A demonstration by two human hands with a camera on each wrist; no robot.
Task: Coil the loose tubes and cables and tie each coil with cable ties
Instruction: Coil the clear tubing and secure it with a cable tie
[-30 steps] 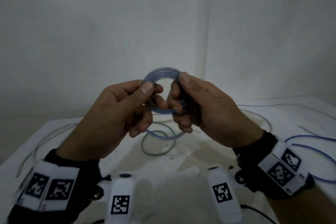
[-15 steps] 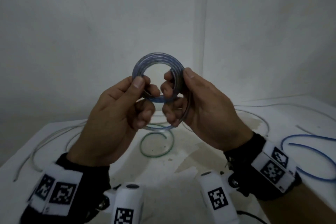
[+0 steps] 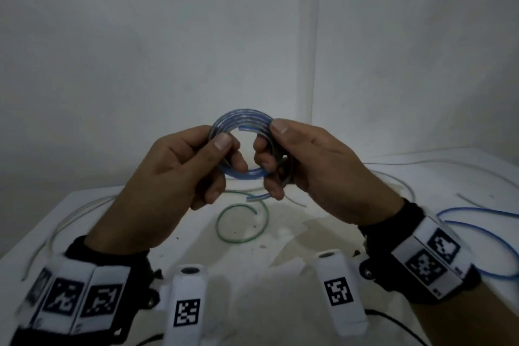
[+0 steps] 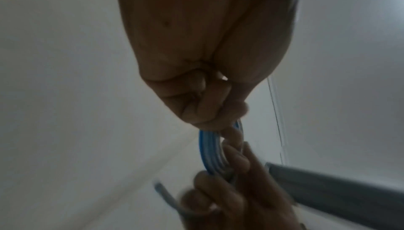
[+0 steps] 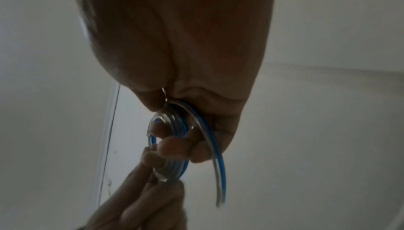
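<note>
A small coil of clear tube with a blue stripe (image 3: 241,121) is held upright in the air between both hands. My left hand (image 3: 222,149) pinches its left side with thumb over curled fingers. My right hand (image 3: 266,143) grips its right side, thumb on top, fingers through the ring. One loose end (image 3: 257,197) pokes out below the right fingers. The coil (image 4: 211,152) shows edge-on in the left wrist view. The right wrist view shows the coil (image 5: 172,121) and a free tail (image 5: 219,178) curving down past the fingers.
A green tube loop (image 3: 241,223) lies on the white table (image 3: 309,233) below the hands. Clear tubes (image 3: 64,222) trail at the left and far right, and a blue tube (image 3: 483,233) loops at the right. White walls meet in a corner behind.
Both hands have turned the coil so its ring faces me more fully. The hands have spread slightly apart along it, and a loose end now hangs below the right fingers.
</note>
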